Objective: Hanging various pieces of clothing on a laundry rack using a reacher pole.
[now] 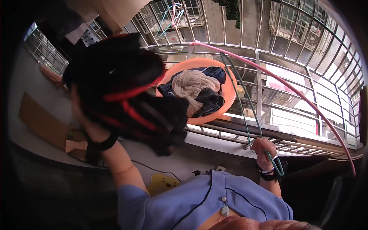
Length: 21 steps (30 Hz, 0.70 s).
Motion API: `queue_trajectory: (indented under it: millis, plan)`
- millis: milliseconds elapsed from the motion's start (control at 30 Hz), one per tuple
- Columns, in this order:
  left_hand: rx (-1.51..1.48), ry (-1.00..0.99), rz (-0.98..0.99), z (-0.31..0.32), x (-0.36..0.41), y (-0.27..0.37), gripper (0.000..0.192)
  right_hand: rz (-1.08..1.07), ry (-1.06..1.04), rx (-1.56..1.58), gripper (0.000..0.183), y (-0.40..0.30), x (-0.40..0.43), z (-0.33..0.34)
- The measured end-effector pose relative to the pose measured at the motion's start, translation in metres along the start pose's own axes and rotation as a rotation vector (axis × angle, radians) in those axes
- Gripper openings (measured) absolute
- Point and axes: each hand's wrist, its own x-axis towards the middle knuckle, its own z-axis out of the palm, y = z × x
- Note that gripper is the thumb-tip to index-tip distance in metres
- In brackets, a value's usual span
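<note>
My left hand (86, 123) grips a black garment with red trim (138, 115), held up on the left and blurred by motion. The cloth hides most of my fingers. In my right hand (263, 149) is a green clothes hanger (250, 95), its long sides rising past the basin and its lower end bent below my fist. Between the two hands, an orange plastic basin (230, 106) rests on the balcony's metal bars. It holds a cream knitted garment (195, 83) and dark clothes (210, 100), piled together.
A long pink pole (273, 72) slants across the metal window grille (258, 57) on the right. Beyond the basin hang blue and pink hangers (174, 18). Below lie a yellow mat with a cartoon face (162, 182) and a cable (155, 166). A brown board (40, 118) is at left.
</note>
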Motion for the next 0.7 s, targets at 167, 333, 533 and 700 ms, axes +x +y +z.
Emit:
queue_trajectory:
  millis: [167,333,533,700]
  plan:
    - [-0.313,0.099,-0.403,-0.069,-0.030,0.051,0.050,0.102,-0.080,-0.001,0.021,-0.035,-0.019,0.024]
    - [-0.595,0.096,-0.889,-0.140,-0.117,0.027,0.055,0.080,-0.411,0.011,0.036,-0.077,-0.034,0.093]
    - [-0.947,0.139,-1.195,-0.196,-0.221,-0.021,0.044,0.179,-0.674,0.088,0.058,-0.101,-0.078,0.200]
    - [-1.579,0.139,-1.255,-0.211,-0.274,-0.026,0.050,0.174,-0.647,-0.001,0.081,-0.115,-0.116,0.250]
